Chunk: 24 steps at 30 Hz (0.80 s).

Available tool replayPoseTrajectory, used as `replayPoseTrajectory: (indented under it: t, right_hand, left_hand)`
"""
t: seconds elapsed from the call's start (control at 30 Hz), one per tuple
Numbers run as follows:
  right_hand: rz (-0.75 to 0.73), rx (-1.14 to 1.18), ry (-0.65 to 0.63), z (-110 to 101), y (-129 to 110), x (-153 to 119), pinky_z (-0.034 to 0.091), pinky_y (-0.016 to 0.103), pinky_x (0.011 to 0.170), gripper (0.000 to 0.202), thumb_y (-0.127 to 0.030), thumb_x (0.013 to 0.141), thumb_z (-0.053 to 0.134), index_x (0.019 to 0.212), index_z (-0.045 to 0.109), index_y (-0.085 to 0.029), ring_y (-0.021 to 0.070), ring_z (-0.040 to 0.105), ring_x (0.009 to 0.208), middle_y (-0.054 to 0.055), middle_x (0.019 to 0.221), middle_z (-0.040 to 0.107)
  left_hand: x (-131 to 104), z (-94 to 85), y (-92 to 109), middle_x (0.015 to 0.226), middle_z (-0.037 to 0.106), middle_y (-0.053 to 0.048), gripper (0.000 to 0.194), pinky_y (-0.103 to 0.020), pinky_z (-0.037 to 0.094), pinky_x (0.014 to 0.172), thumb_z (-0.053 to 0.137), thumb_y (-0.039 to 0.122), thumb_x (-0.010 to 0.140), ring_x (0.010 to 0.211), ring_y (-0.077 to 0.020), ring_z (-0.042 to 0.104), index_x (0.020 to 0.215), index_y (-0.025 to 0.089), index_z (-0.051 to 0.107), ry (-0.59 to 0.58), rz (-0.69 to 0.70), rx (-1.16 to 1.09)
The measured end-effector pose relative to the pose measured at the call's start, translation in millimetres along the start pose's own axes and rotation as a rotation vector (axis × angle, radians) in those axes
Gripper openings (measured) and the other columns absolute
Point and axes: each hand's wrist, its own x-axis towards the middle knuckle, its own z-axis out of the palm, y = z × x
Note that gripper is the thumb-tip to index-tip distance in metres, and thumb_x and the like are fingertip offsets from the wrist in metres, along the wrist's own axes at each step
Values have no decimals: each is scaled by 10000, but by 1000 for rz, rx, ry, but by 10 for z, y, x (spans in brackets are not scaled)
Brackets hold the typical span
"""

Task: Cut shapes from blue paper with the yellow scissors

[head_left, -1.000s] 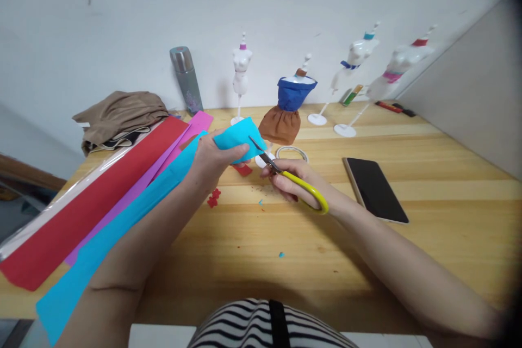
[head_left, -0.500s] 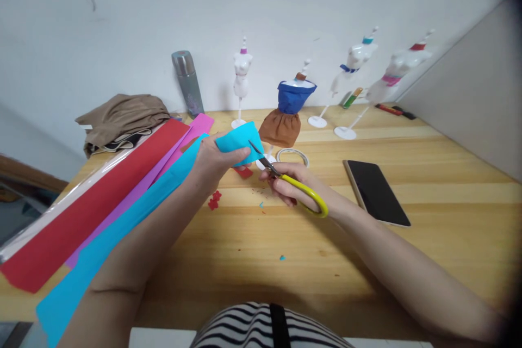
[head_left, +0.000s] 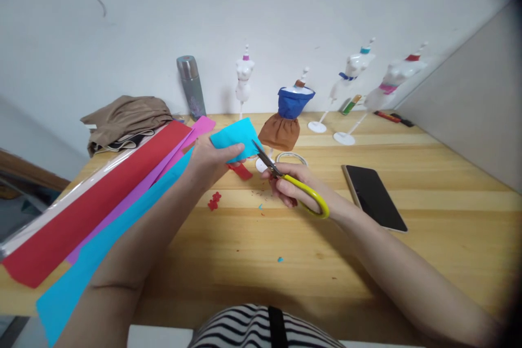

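Note:
A long strip of blue paper (head_left: 235,135) is pinched in my left hand (head_left: 210,157), its short end sticking out past the thumb and the rest trailing down beside my left forearm. My right hand (head_left: 291,179) grips yellow-handled scissors (head_left: 308,191) whose dark blades point up and left at the right edge of the blue paper. Below my left hand lie a red paper piece (head_left: 243,172) and small red flower-like cutouts (head_left: 214,201). Tiny blue and red scraps dot the wood near the scissors.
White mannequins stand along the back of the table (head_left: 310,293), one in a blue top and brown skirt (head_left: 280,131). A flask (head_left: 192,89), brown cloth (head_left: 128,117), red paper (head_left: 98,201) and pink paper lie left. A phone (head_left: 375,196) and tape roll (head_left: 304,159) are right.
My left hand and the short end of the blue paper have shifted slightly left, away from the scissors, whose blades look nearer together. The view has tilted up a little.

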Motion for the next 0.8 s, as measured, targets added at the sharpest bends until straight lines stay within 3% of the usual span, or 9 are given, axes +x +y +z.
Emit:
replayPoseTrajectory:
  t: [0.27,0.37,0.6,0.7,0.8]
  right_hand:
    - [6,-1,20,22,-27,-5,370,278,470,476,-644,926,746,1058,644,-198,109,461,492,-62,665,507]
    - [-15,1,5,9,-16,-8,372,270,474,467,-642,938,736,1061,651,-200,106,461,498,-63,675,503]
    - [-107,-45,87,-28,-48,-6,364,282,479,392,-601,920,755,1020,685,-228,109,433,478,-55,656,520]
    - [-151,-41,213,-15,-84,-10,390,304,513,357,-544,848,839,990,722,-238,123,447,519,-33,691,540]
    - [-144,6,334,-10,-79,0,403,305,520,378,-543,839,834,1014,723,-227,127,466,538,-30,707,551]
  left_hand:
    - [5,-21,-12,685,756,-33,237,-314,581,625,960,271,665,617,-174,682,750,155,772,15,51,71]
    - [18,-20,-21,714,769,-39,234,-332,598,662,961,250,648,645,-180,687,764,159,780,41,69,46]
    - [72,1,50,608,680,9,323,-309,564,565,961,263,522,544,-156,639,660,177,683,225,21,92]
    - [62,9,22,627,679,9,359,-309,566,598,975,297,525,578,-150,638,659,170,667,181,39,82]
    - [46,8,-65,691,716,-16,352,-319,583,676,980,329,585,656,-163,670,723,150,710,50,-3,65]
